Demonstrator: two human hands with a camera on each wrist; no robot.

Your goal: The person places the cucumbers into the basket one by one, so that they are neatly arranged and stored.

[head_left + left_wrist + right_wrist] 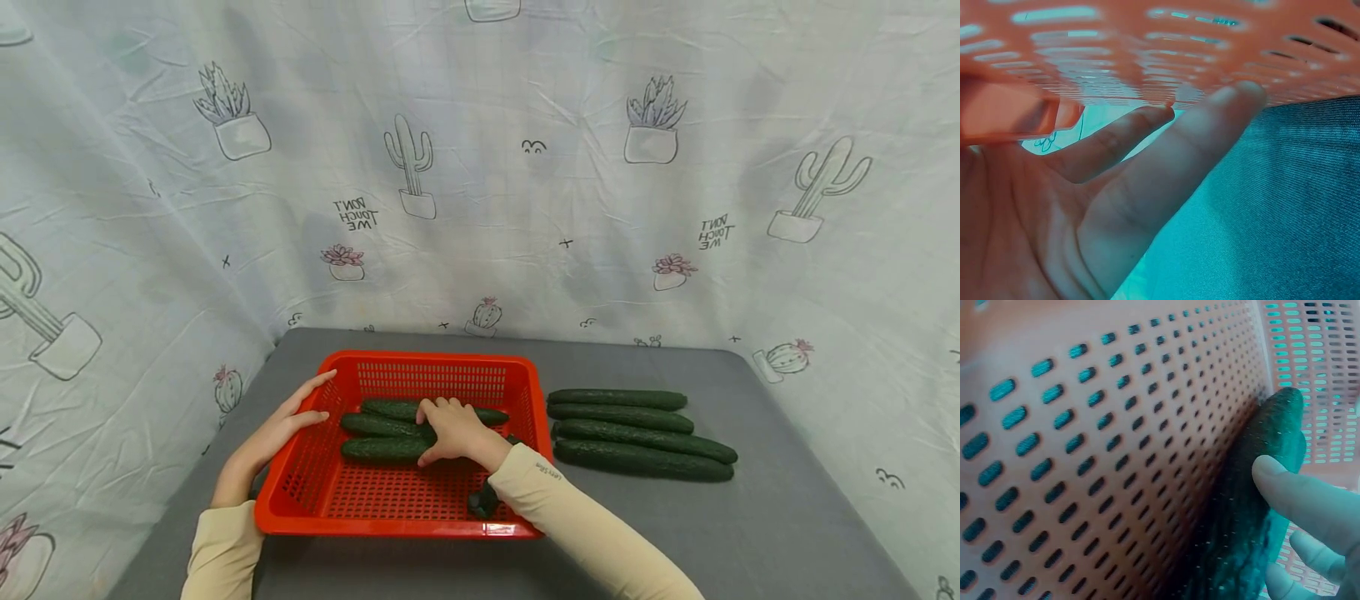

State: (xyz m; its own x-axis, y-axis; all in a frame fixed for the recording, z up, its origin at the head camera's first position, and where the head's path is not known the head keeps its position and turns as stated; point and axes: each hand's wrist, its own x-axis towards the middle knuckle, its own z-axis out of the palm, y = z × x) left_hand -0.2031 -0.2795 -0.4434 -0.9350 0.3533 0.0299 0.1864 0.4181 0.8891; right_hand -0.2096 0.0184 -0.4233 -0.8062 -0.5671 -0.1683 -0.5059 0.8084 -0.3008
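My left hand (pixel 273 433) holds the left rim of the red plastic basket (pixel 397 527). Its thumb and a finger reach over the rim, while straight fingers (pixel 1147 169) lie against the underside in the left wrist view. Inside the basket, my right hand (pixel 456 432) grips the nearest cucumber (pixel 382 450) across its middle. In the right wrist view the thumb presses one side of that cucumber (pixel 1235 500), and fingers curl at the other. Two more cucumbers lie behind it, a middle one (pixel 378 425) and a back one (pixel 491 417), partly hidden by the hand.
Several cucumbers (pixel 645 433) lie side by side on the grey table (pixel 637 533), right of the basket. A white curtain (pixel 487 183) with cactus drawings hangs behind and at both sides. A small black device (pixel 483 500) sits by my right wrist, above the basket's mesh floor.
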